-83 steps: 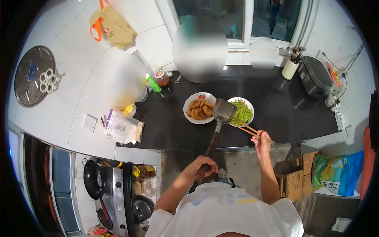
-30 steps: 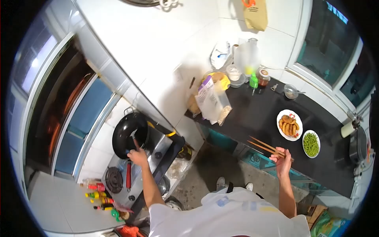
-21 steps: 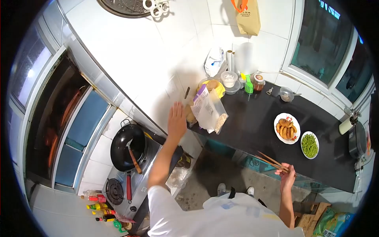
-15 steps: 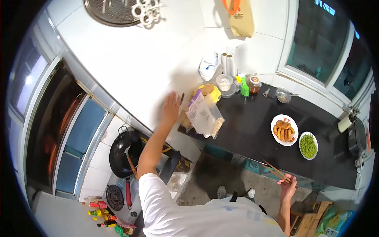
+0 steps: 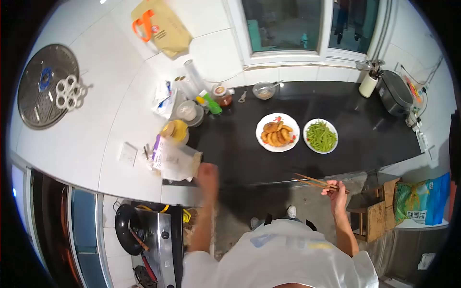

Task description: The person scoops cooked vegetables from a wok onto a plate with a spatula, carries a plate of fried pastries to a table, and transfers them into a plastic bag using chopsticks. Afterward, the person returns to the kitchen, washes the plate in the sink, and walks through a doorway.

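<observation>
My right hand [image 5: 337,193] is closed around a pair of wooden chopsticks [image 5: 312,181], whose tips point left near the front edge of the black counter [image 5: 230,163]. My left hand [image 5: 207,176] is smeared by motion beside the plastic bag with purple print [image 5: 175,161]; its fingers cannot be made out. On the counter stand a white plate of browned pieces [image 5: 277,133] and, to its right, a white plate of green beans [image 5: 321,136]. A spatula [image 5: 139,239] rests in the black wok [image 5: 126,230] at the lower left.
A glass bowl with a spoon [image 5: 264,90] sits near the window. Jars and a green-capped bottle [image 5: 211,103] crowd the left corner. At the right are a utensil holder [image 5: 368,85] and a dark appliance [image 5: 395,92]. Wooden stools [image 5: 377,218] stand below, near a blue-green sack [image 5: 422,200].
The view has swung from the stove toward the counter. My left hand let go of the spatula, now in the wok, rose to the wall switch area, then came down to the counter's front edge.
</observation>
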`<state>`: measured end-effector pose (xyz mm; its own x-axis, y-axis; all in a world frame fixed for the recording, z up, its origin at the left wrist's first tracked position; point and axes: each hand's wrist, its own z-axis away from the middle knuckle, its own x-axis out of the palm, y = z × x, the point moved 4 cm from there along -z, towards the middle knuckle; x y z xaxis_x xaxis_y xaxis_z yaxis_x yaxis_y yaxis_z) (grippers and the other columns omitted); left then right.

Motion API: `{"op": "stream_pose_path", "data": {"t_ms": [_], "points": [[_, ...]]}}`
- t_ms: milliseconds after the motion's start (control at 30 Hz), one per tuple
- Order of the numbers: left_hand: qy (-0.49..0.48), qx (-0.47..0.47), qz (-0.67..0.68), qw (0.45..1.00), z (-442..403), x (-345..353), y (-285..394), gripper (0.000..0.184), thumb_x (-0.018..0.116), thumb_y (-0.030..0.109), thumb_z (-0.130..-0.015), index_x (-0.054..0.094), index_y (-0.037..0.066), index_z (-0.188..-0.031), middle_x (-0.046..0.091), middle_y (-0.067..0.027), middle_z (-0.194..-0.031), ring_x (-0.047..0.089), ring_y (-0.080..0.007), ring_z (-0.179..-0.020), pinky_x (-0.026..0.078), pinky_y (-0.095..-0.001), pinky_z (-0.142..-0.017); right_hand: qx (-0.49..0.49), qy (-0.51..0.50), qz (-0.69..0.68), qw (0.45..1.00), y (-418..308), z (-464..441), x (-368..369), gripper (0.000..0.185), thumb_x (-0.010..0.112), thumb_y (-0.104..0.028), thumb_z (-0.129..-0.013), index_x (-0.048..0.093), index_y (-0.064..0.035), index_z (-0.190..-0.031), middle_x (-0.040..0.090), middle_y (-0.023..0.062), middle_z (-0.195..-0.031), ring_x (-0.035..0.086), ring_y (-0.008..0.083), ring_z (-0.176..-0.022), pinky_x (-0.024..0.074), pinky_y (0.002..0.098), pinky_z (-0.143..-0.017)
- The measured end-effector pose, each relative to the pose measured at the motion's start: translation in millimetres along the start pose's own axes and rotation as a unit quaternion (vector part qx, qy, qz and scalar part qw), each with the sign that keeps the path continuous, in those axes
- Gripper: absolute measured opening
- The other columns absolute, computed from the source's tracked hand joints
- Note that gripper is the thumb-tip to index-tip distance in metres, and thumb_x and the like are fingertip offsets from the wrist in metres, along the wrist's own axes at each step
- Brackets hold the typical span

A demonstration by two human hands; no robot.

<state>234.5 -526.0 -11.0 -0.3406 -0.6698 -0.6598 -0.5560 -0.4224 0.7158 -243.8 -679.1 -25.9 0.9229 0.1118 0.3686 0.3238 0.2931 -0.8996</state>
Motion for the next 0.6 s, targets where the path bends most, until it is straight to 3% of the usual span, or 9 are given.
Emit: {"op": "stream_pose_path", "data": {"t_ms": [33,67,100,167,267,400,500,533,600], "points": [[-0.132,-0.151,0.325,0.924,29.7,70.3,29.8,0.020,0.059,0.012,-0.088,0.059,-0.002,-0.103,0.061,-0.0081,-0.080,0.063,-0.0248,-0.083,0.054,-0.0374,-0.083,-0.001,0.018,-0.005,1.000,-1.7,-4.2,-10.7,0.049,0.032,-0.040,-0.098,0.058,0.0008,-0.096,0.061,0.0112,-0.084,0.061,0.0201,-0.069,0.0535,0.0359,-0.064],[-0.225,-0.181,0.459,0.840,53.8,138.7,32.4,0.023,0.060,0.008,-0.087,0.056,-0.004,-0.106,0.061,-0.0147,-0.087,0.063,-0.0303,-0.093,0.053,-0.0425,-0.088,-0.005,0.021,-0.003,1.000,-6.5,-7.8,-21.9,0.048,0.032,-0.040,-0.098,0.058,0.0007,-0.096,0.061,0.0111,-0.084,0.061,0.0200,-0.069,0.0534,0.0359,-0.064],[-0.303,-0.263,0.672,0.622,64.2,197.8,27.8,0.038,0.062,0.001,-0.085,0.045,-0.003,-0.119,0.058,-0.0225,-0.103,0.060,-0.0366,-0.103,0.051,-0.0441,-0.091,-0.007,0.023,0.001,1.000,-12.3,-9.2,-33.1,0.048,0.032,-0.040,-0.098,0.058,0.0006,-0.096,0.061,0.0110,-0.085,0.061,0.0200,-0.069,0.0534,0.0358,-0.064],[-0.233,-0.357,0.672,0.606,72.5,254.2,73.5,0.052,0.059,-0.002,-0.087,0.030,0.003,-0.130,0.050,-0.0266,-0.118,0.056,-0.0395,-0.109,0.050,-0.0450,-0.094,-0.005,0.036,0.009,0.999,-16.4,-7.2,-56.4,0.048,0.032,-0.040,-0.098,0.058,0.0005,-0.097,0.061,0.0109,-0.085,0.061,0.0199,-0.069,0.0533,0.0358,-0.064],[-0.229,-0.320,0.695,0.601,57.3,301.9,101.6,0.056,0.054,-0.006,-0.088,0.025,0.017,-0.130,0.043,-0.0254,-0.126,0.056,-0.0390,-0.110,0.051,-0.0453,-0.094,-0.008,0.061,0.014,0.998,-18.7,2.0,-89.8,0.047,0.032,-0.040,-0.098,0.058,0.0000,-0.098,0.061,0.0108,-0.084,0.061,0.0195,-0.070,0.0532,0.0359,-0.064],[-0.142,-0.336,0.678,0.638,48.8,315.7,116.0,0.060,0.047,-0.007,-0.090,0.022,0.024,-0.134,0.042,-0.0226,-0.130,0.053,-0.0396,-0.114,0.050,-0.0491,-0.094,-0.014,0.118,0.000,0.993,-13.8,31.8,-107.6,0.047,0.032,-0.040,-0.099,0.057,-0.0011,-0.099,0.061,0.0099,-0.084,0.061,0.0190,-0.071,0.0524,0.0349,-0.064],[-0.126,-0.359,0.714,0.588,32.5,308.4,111.2,0.055,0.045,0.002,-0.094,0.019,0.025,-0.137,0.040,-0.0215,-0.134,0.048,-0.0407,-0.119,0.049,-0.0541,-0.094,-0.018,0.177,-0.015,0.984,-8.5,54.5,-108.3,0.047,0.032,-0.041,-0.099,0.057,-0.0011,-0.098,0.061,0.0100,-0.085,0.061,0.0189,-0.071,0.0522,0.0348,-0.064],[-0.146,-0.355,0.702,0.599,29.5,312.0,105.1,0.050,0.041,0.010,-0.096,0.018,0.024,-0.139,0.038,-0.0205,-0.136,0.044,-0.0411,-0.123,0.046,-0.0584,-0.094,-0.026,0.185,-0.021,0.982,-9.4,63.3,-103.4,0.046,0.033,-0.041,-0.098,0.057,-0.0013,-0.098,0.061,0.0097,-0.085,0.060,0.0184,-0.070,0.0521,0.0347,-0.063],[-0.184,-0.374,0.700,0.580,22.5,310.7,97.2,0.055,0.043,0.008,-0.095,0.016,0.024,-0.140,0.037,-0.0199,-0.137,0.046,-0.0411,-0.121,0.047,-0.0569,-0.095,-0.022,0.208,-0.027,0.977,-4.6,75.4,-95.8,0.046,0.034,-0.041,-0.098,0.057,-0.0014,-0.097,0.060,0.0094,-0.084,0.060,0.0181,-0.070,0.0521,0.0346,-0.063]]}}
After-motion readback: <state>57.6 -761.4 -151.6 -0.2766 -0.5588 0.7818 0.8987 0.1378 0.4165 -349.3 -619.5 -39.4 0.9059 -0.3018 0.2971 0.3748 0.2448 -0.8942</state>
